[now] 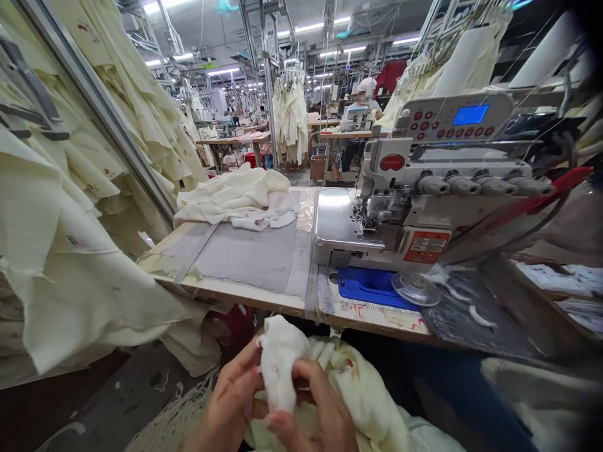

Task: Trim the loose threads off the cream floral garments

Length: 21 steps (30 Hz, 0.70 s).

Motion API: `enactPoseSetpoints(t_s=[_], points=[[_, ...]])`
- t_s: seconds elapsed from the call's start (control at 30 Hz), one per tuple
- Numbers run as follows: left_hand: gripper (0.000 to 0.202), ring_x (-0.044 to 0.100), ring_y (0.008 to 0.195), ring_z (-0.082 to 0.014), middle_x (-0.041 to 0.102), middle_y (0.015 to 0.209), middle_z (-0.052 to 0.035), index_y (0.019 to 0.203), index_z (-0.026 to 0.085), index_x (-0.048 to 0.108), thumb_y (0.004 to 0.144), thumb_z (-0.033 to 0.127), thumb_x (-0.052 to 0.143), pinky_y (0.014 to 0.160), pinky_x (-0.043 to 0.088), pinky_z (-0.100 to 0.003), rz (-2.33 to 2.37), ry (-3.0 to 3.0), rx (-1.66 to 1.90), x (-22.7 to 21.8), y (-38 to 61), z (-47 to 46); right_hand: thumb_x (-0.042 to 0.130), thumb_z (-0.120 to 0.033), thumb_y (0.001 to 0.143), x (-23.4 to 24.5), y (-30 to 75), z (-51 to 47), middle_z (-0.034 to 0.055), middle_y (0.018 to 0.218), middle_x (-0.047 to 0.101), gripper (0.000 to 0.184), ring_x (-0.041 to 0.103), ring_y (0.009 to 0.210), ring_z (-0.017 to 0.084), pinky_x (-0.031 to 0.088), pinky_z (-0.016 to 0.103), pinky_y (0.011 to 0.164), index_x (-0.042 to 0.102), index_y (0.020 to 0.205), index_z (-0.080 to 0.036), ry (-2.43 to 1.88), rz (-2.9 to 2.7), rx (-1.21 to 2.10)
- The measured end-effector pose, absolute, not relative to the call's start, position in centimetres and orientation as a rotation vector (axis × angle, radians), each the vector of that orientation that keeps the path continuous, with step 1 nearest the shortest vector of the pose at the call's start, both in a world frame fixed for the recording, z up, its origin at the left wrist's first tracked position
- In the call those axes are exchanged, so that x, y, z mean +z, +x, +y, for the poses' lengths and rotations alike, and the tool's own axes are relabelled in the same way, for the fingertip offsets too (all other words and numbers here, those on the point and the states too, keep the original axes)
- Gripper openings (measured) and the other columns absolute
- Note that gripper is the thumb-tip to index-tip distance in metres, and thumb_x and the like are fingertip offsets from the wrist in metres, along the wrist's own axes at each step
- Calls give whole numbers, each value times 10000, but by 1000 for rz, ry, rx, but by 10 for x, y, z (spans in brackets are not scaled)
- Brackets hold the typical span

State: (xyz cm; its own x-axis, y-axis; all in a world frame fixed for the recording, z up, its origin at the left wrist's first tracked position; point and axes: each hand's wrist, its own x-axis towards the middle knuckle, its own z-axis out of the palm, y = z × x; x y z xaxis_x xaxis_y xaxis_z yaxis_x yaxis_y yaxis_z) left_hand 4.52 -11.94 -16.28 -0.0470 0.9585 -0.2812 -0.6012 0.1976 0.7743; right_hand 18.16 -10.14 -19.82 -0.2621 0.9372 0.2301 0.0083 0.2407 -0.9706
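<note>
Head view: bunched cream fabric piece point(279, 364) low centre, below table edge point(245, 295). Left hand point(230, 402) and right hand point(320, 408) both pinch it, fingers closed on cloth. Sewing machine point(424, 194) stands beyond; folded pile point(240, 198) left of it.

Soft, matt cream cloth piece point(279, 361), slightly fuzzy, at six o'clock. Overlock sewing machine point(438, 182) at two o'clock: glossy grey plastic housing, polished metal bed. Worn wooden table point(245, 295), patched with matt grey fabric.
</note>
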Motion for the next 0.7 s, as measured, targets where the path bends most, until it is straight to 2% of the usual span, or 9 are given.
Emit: enactPoseSetpoints(t_s=[0.07,0.1,0.2,0.3,0.37,0.47,0.53,0.6,0.7], points=[[468,666,846,-209,655,1137,-93,1158,249,701,830,572,617,595,555,-252,886,443,1283,-161,43,-125,660,-810,660,-191,183,-98,-18,897,691,696,652,776,208,497,259,723,553,1091,-274,-1020,-1498,1322],[458,666,842,-220,643,1137,-96,1132,243,717,820,566,626,571,555,-261,930,432,1250,-161,41,-125,672,-785,676,-186,185,-96,-14,876,694,669,643,757,207,480,259,704,555,1077,-263,-1078,-1503,1346],[387,660,754,-185,608,1030,-77,1009,211,762,716,464,776,568,566,-255,1174,610,1115,-158,37,-117,625,-533,861,-175,195,-88,3,775,611,324,538,697,165,400,238,629,603,893,-211,-1046,-1471,1450],[346,586,630,-114,516,969,-63,909,168,778,720,459,776,478,500,-207,1209,993,936,-151,36,-102,703,-467,812,-171,205,-84,-8,647,500,302,470,654,137,373,223,613,647,777,-172,-703,-1087,1936],[285,570,744,-137,516,963,-67,841,162,779,769,436,741,576,493,-204,1161,1233,887,-149,42,-94,750,-495,783,-170,214,-84,-17,591,457,354,449,616,118,363,207,589,652,732,-159,-619,-753,2160],[285,525,813,-140,569,839,-50,821,149,734,847,426,672,736,440,-213,1050,1275,883,-157,62,-88,764,-523,779,-168,229,-85,-18,588,441,436,377,556,83,316,178,519,604,635,-143,-722,-567,2112],[307,512,762,-125,585,825,-35,890,153,686,859,456,648,717,419,-215,954,1125,888,-166,78,-87,796,-497,745,-168,239,-86,-2,585,491,396,404,553,86,323,185,517,656,686,-131,-739,-605,2041],[321,541,827,-151,609,906,-51,925,150,662,851,462,654,755,426,-230,931,1116,889,-173,90,-87,812,-453,717,-171,249,-87,27,623,575,340,470,577,107,360,208,548,725,802,-135,-742,-642,2005],[297,553,898,-176,607,932,-54,908,155,640,861,448,640,798,433,-237,999,1245,951,-177,98,-87,813,-447,693,-176,266,-87,60,794,658,367,520,636,126,404,233,615,750,909,-157,-839,-705,1896]])
